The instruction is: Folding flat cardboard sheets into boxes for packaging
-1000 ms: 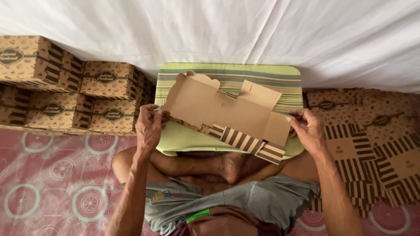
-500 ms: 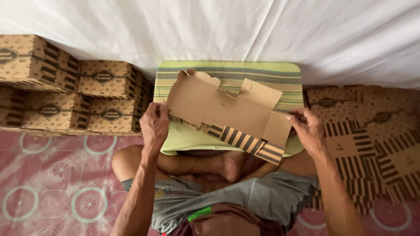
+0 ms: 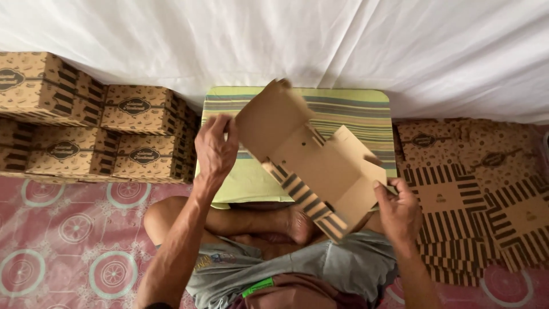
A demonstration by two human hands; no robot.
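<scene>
I hold an unfolded brown cardboard box blank [image 3: 311, 160] with striped outer flaps above a small table with a green striped top [image 3: 354, 111]. My left hand [image 3: 216, 150] grips the blank's upper left panel. My right hand [image 3: 397, 209] grips its lower right corner. The blank is tilted, its left end raised and its plain inner side facing me. My crossed legs lie under the table's near edge.
Several assembled brown printed boxes [image 3: 86, 134] are stacked at the left against a white cloth backdrop [image 3: 343, 40]. A pile of flat striped box blanks [image 3: 474, 200] lies at the right on the pink patterned floor mat [image 3: 63, 240].
The blank has been lifted off the table and rotated, its left end swung up. My left hand rose with it and my right hand dropped toward my lap.
</scene>
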